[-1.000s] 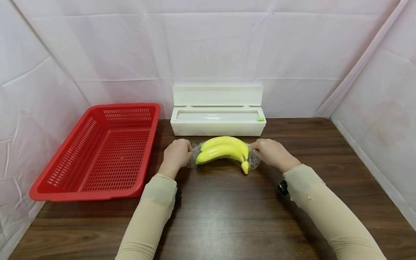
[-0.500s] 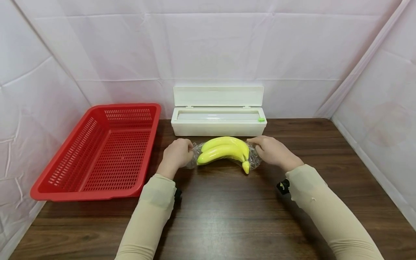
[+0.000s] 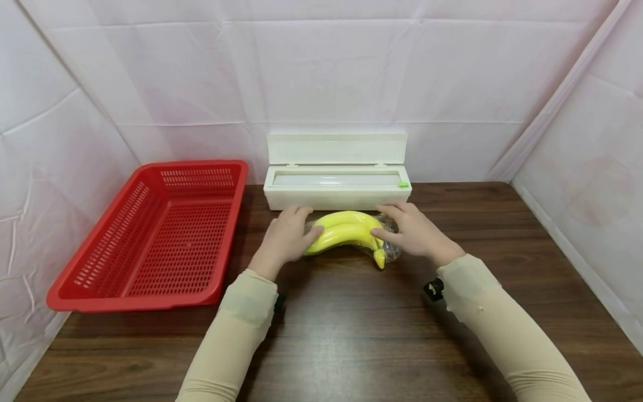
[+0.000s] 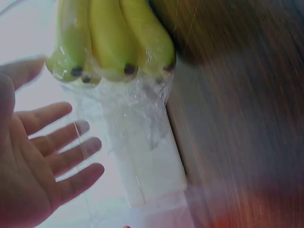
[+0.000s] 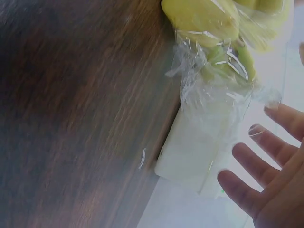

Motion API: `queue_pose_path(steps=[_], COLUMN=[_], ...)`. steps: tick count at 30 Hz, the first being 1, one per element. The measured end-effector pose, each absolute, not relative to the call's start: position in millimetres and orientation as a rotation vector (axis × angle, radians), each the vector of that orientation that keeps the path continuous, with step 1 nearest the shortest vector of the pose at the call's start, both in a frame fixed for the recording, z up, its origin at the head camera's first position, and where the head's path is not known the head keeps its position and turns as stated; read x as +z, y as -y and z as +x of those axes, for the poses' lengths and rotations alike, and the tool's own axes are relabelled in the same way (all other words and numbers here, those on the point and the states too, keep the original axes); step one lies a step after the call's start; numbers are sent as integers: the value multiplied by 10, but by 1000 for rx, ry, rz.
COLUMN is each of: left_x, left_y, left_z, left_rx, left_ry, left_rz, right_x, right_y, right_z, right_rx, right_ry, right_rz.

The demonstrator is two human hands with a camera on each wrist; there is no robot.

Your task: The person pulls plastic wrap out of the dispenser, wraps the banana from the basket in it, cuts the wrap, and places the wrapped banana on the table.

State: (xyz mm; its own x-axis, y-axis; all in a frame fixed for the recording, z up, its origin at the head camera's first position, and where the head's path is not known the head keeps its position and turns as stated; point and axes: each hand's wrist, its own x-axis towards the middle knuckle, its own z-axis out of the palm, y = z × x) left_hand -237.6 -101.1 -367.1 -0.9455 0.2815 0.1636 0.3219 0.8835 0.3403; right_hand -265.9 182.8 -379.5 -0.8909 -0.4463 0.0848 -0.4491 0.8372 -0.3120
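A bunch of yellow bananas (image 3: 346, 230), wrapped in clear cling film (image 3: 392, 250), lies on the dark wooden table (image 3: 346, 329). My left hand (image 3: 286, 239) is at its left end with thumb and fingers spread. At the right end, by the stem, my right hand (image 3: 416, 235) has its fingers apart too. Crumpled film (image 4: 137, 109) extends past the banana tips in the left wrist view, close to the left fingers. The right wrist view has bunched film (image 5: 199, 76) around the stem end, with extended fingers (image 5: 249, 194) beside it. Whether either thumb touches the bunch, I cannot tell.
Behind the bananas stands a white cling film box (image 3: 336, 200) with its lid (image 3: 336, 148) raised and a small green tab at the right. A large red slotted basket (image 3: 145, 302) occupies the left side. Pale sheeting (image 3: 321, 72) encloses the table's back and sides.
Both hands have let go of the gathered film ends, spread their fingers and moved inward over the ends of the bunch. The bananas stay in about the same place.
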Motion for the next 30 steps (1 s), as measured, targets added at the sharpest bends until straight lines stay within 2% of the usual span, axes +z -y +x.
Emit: queue_pose_path(steps=[8, 30], left_x=[-3702, -3696], left_y=[861, 756], left_z=[-2377, -2375], left_rx=[-541, -413], left_ry=[2972, 2987], left_rz=[-661, -712], right_x=[-3796, -3840], right_y=[-1735, -1591], right_z=[-2634, -2652], right_rx=[512, 459], right_ry=[2965, 2927], right_rz=[818, 888])
